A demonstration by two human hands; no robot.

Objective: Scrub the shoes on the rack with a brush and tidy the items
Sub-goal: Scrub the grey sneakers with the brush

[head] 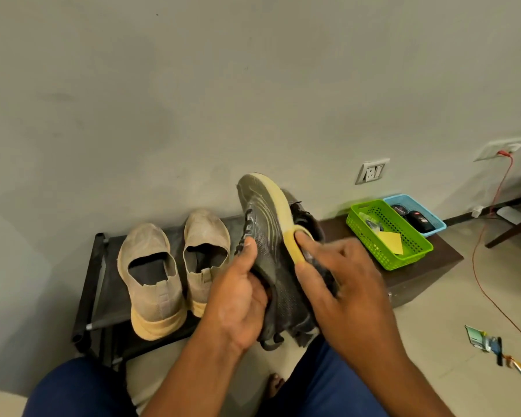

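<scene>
We see both hands holding a dark grey knit sneaker with a pale yellow sole [268, 236], raised above the low black fabric shoe rack [103, 284], toe up and tilted toward the wall. Left hand [238, 299] grips the sneaker at its collar, thumb pressed on the upper near the laces, fingers tucked inside the opening. Right hand [340, 284] wraps the sole side, thumb on the yellow sole edge, fingers curled round the far side. We cannot tell if a brush is under the right hand. A second dark shoe [306, 218] sits just behind the held one, mostly hidden.

A pair of beige slip-on knit shoes with tan soles [175, 266] stands on the rack, side by side, heels toward us.

To the right, on a low dark brown board [427, 272], a green perforated plastic basket [388, 236] holds a yellow piece and small items; a blue plastic basket [415, 212] touches it behind, holding dark tins. Small packets and a pen-like item [494, 347] lie on the tiled floor [433, 341]. An orange cord [491, 224] runs from a wall socket [498, 149].
</scene>
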